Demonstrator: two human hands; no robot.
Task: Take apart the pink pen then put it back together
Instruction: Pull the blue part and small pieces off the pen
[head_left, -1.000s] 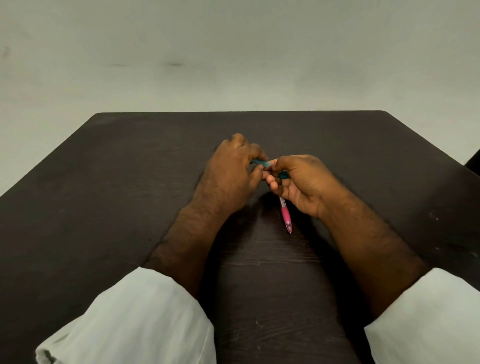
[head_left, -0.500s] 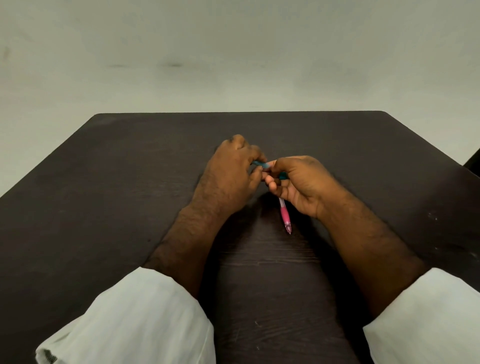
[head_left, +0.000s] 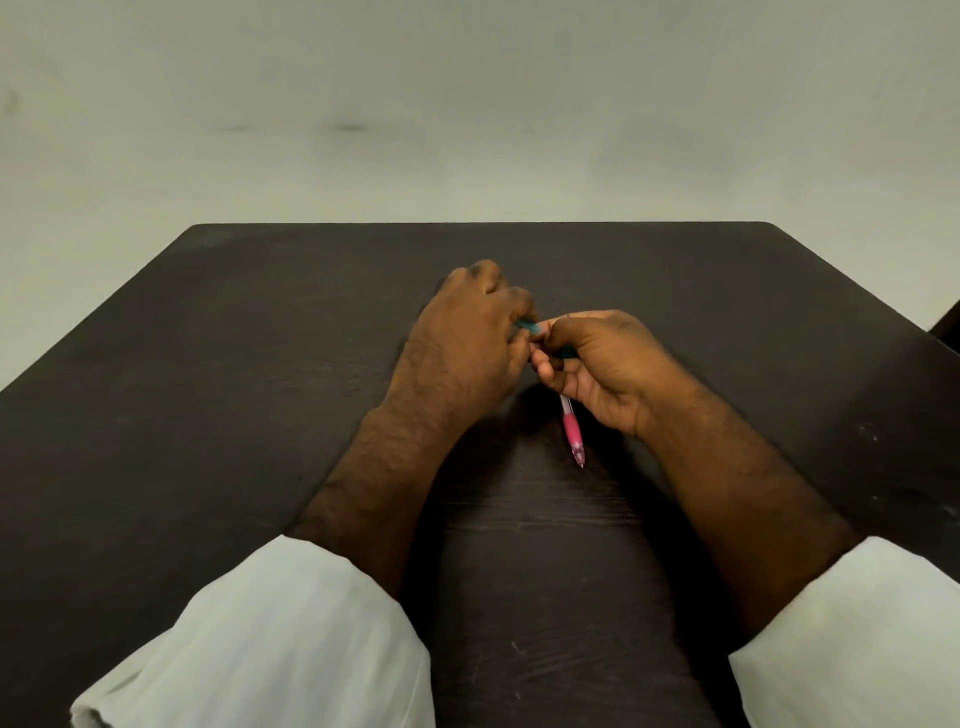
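From my feed, both hands meet over the middle of the dark surface (head_left: 260, 364). The left hand (head_left: 462, 348) has its fingers (head_left: 511, 304) curled tight around one end of a small teal piece (head_left: 528, 326), knuckles up and slightly blurred. The right hand (head_left: 608, 364) pinches the other end between thumb and bent fingers, and a bit more teal shows behind the thumb. The two hands touch at the fingertips.

The pink pen (head_left: 571, 431) sticks out from under the right hand, pointing back toward me. I see a clear barrel section, a pink grip and a pinkish see-through tip. Its upper end is hidden, so I cannot tell whether the hand holds it or it lies on the surface.
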